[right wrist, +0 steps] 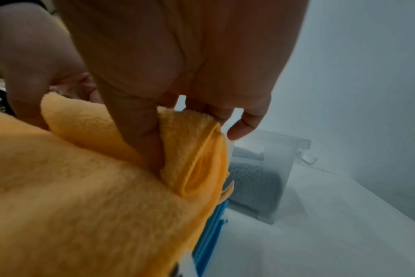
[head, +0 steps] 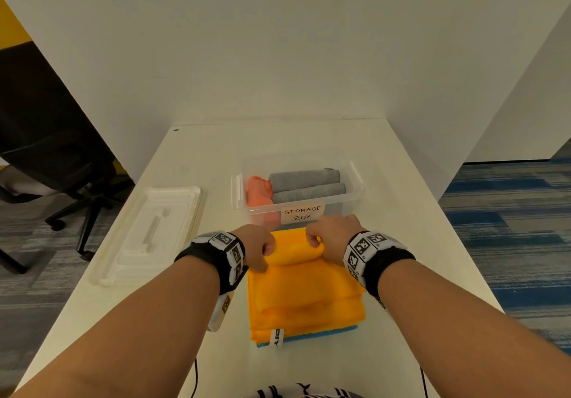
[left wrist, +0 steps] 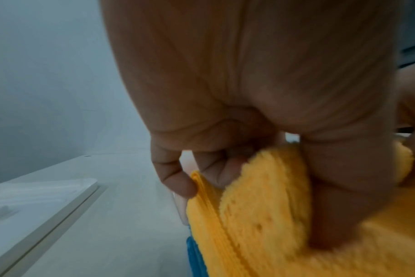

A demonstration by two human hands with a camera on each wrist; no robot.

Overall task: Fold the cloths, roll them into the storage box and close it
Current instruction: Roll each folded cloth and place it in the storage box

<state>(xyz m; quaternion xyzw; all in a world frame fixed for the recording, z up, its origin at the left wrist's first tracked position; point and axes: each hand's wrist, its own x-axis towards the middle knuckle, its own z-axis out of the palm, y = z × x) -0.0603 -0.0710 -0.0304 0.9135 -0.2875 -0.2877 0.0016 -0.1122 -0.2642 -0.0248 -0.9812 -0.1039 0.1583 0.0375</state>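
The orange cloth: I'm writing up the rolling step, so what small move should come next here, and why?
Probably keep rolling toward the body. Both hands, left and right, grip a short roll at the far end of the orange cloth, next to the storage box. Most of the cloth lies flat on a blue cloth, so the roll is not ready for the box.

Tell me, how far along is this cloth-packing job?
Partly done. Two grey rolls and an orange-pink one already lie in the storage box. In hand: the left hand and right hand are rolling the far end of the yellow cloth. Left: finishing that roll, the blue cloth under it, then fitting the lid, which lies beside the box.
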